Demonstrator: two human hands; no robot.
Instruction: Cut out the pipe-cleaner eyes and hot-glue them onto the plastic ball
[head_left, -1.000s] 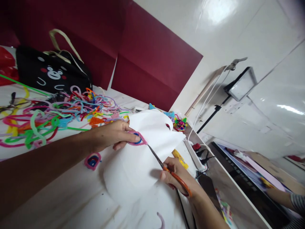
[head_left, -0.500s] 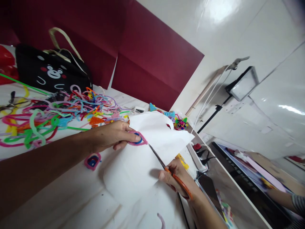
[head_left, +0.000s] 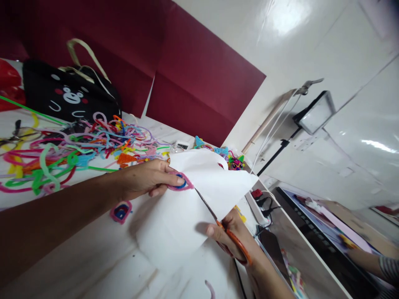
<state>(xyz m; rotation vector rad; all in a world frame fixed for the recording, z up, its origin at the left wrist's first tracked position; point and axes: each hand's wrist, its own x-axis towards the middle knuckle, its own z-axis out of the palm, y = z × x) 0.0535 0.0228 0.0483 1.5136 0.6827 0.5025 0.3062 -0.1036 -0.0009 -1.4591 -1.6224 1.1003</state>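
A sheet of white paper is pinched in my left hand, together with a pink-rimmed pipe-cleaner eye shape that has a blue ring inside. The thumb presses this shape flat against the paper. My right hand grips orange-handled scissors, fingers in the loops. Their blades lie at the paper, with the tips beside the pointed end of the eye shape. A second pink and blue pipe-cleaner eye shape lies on the table under my left forearm.
Tangled colourful pipe cleaners heap at the left, before a black bag. Behind the paper is a bright pipe-cleaner animal face. A power strip with cables runs along the right edge. Another person's arm shows far right.
The scissors and my right hand stay almost in place at the paper. The paper's right corner has shifted slightly to the right. My left hand keeps the same hold.
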